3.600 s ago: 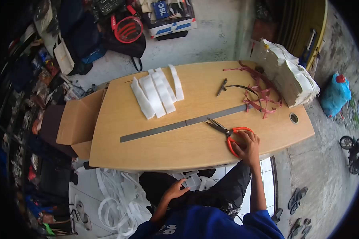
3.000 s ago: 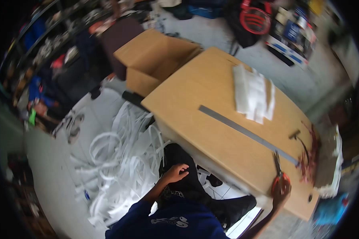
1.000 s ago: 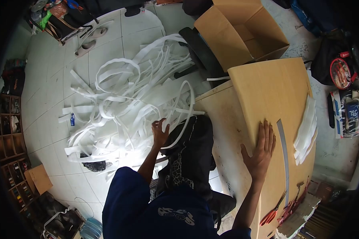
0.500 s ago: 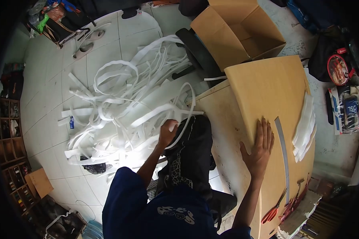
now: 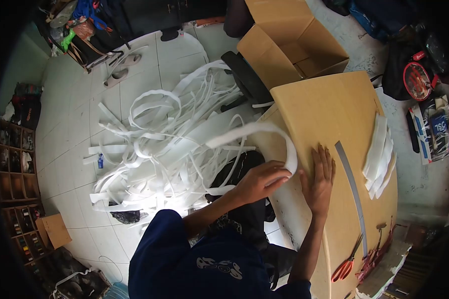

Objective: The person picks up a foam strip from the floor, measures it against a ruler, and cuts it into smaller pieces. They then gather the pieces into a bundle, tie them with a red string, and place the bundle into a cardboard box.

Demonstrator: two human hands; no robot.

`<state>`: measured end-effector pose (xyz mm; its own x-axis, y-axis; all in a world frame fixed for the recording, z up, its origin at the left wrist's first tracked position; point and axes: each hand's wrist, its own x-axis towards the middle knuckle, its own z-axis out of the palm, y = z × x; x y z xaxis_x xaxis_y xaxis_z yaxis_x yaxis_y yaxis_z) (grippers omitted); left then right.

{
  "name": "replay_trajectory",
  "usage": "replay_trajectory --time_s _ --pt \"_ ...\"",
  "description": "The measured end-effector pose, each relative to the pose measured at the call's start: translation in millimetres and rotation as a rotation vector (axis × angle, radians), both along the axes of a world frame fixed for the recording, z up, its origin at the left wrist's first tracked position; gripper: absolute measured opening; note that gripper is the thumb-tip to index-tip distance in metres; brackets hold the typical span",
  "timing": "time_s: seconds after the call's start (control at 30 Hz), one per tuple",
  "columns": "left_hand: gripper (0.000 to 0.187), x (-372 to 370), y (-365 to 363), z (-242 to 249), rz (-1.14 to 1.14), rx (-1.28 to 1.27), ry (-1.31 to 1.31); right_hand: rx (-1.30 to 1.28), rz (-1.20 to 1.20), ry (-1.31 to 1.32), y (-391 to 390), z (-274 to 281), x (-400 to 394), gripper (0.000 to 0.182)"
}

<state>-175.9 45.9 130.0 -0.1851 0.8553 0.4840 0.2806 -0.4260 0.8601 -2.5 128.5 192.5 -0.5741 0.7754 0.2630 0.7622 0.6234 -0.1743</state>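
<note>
A big tangle of white strips (image 5: 159, 144) is left on the floor, so plenty looks uncut; one strip (image 5: 264, 132) is pinched in the closed grip of the left hand (image 5: 262, 182), looped up by the table (image 5: 329, 104) edge; the right hand (image 5: 320, 182) is laid flat and open, nothing held; cut pieces (image 5: 379, 157) are stacked past the ruler (image 5: 351, 189); scissors (image 5: 348, 264) lie unused.

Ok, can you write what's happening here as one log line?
left hand: grips long white foam strip lifted off floor pile | right hand: flat on tan wooden table | long grey metal ruler: beside right hand
</note>
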Motion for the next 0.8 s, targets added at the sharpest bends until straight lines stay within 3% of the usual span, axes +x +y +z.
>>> replay_trajectory --time_s 0.07,0.1,0.13,0.17,0.2,0.23,0.3,0.37,0.43,0.57,0.6,0.63,0.73,0.8 --pt "0.020 8.9 -5.3 4.7 -0.056 0.054 0.013 -0.075 0.095 0.144 2.8 1.3 10.5 0.038" --pt "0.020 13.2 -9.1 8.8 -0.063 0.066 0.021 -0.062 0.089 0.152 1.1 5.1 13.3 0.038" --pt "0.020 16.8 -14.8 13.8 -0.076 0.068 0.030 -0.203 0.127 0.329 -2.7 9.4 15.7 0.035" --pt "0.020 20.2 -20.5 18.1 -0.091 0.069 0.038 -0.342 0.165 0.507 -5.9 13.2 18.2 0.041" --pt "0.024 23.8 -26.2 20.9 -0.095 0.082 0.093 -0.330 0.220 0.513 -6.5 12.1 20.8 0.052" --pt "0.024 27.2 -31.9 23.8 -0.109 0.093 0.096 -0.317 0.210 0.517 -7.9 7.5 24.9 0.052" --pt "0.028 33.5 -41.8 28.3 -0.203 0.124 0.237 -0.476 0.343 0.614 -12.0 -2.6 32.9 0.054" --pt "0.031 40.8 -48.5 28.7 -0.255 0.144 0.240 -0.694 0.312 0.700 -32.4 -6.8 43.1 0.053" --pt "0.032 46.2 -52.7 31.2 -0.318 0.121 0.213 -0.976 0.343 1.171 -55.0 -3.4 34.7 0.048" --pt "0.026 59.4 -55.0 45.0 -0.443 0.094 -0.019 -0.938 0.264 1.502 -74.2 1.3 53.6 0.055" --pt "0.030 64.3 -66.5 48.3 -0.450 -0.080 -0.169 -0.891 0.178 1.616 -79.7 8.6 60.2 0.059" --pt "0.033 78.2 -67.9 46.1 -0.485 -0.073 -0.484 -0.847 0.158 1.633 -83.9 19.4 65.3 0.059" --pt "0.034 76.4 -70.5 67.3 -0.702 -0.232 -0.477 -0.579 0.102 1.732 -89.2 47.6 89.9 0.071" --pt "0.034 78.0 -64.5 76.0 -0.998 -0.548 -0.150 -0.414 0.069 1.812 -93.8 59.3 111.5 0.071"
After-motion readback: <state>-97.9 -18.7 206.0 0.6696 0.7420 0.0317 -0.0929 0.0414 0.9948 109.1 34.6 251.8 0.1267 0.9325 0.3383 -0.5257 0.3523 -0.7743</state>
